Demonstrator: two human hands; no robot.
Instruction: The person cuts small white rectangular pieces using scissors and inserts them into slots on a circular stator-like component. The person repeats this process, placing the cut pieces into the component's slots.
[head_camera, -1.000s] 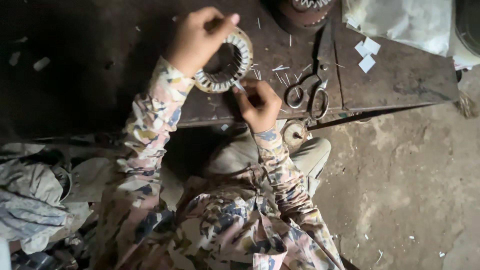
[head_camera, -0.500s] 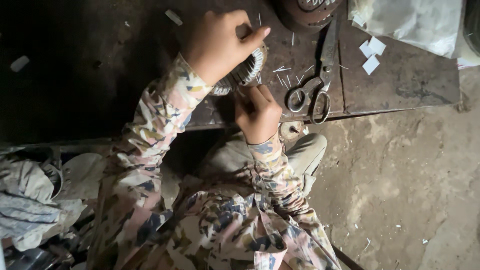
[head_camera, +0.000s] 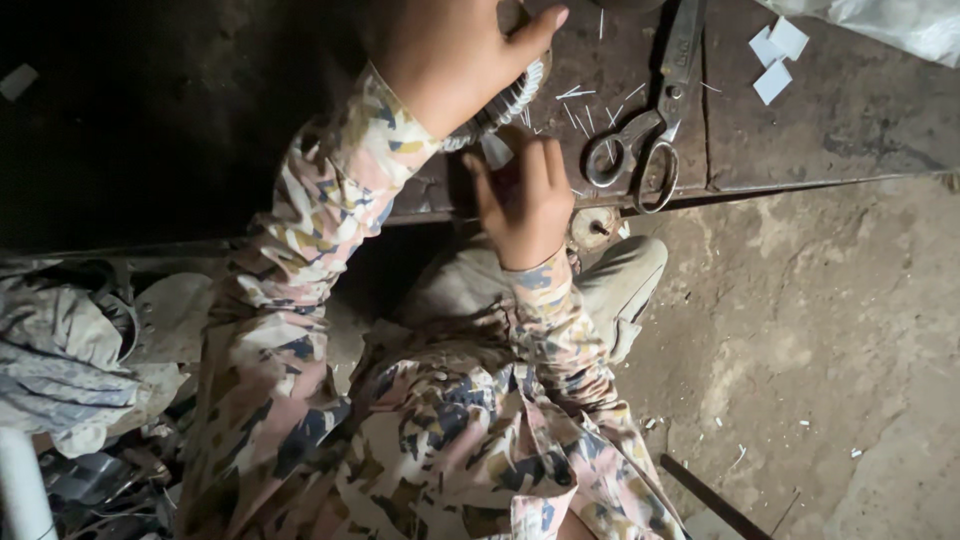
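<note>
Head view: left hand (head_camera: 450, 55) grips the ring-shaped wound core (head_camera: 497, 100) from above, tilted over the dark surface (head_camera: 820, 120). Right hand (head_camera: 522, 200) just below it, fingers loosely curled, touching its lower edge. Scissors (head_camera: 645, 130) lie just right.

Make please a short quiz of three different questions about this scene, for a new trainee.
1. True or false: the scissors lie on the floor.
2. The left hand grips: A) a ribbed metal ring B) a hammer C) a cup.
3. What small pale pieces lie at the far right of the workbench?

Key: 1. False, on the workbench. 2. A. 3. White paper squares.
</note>
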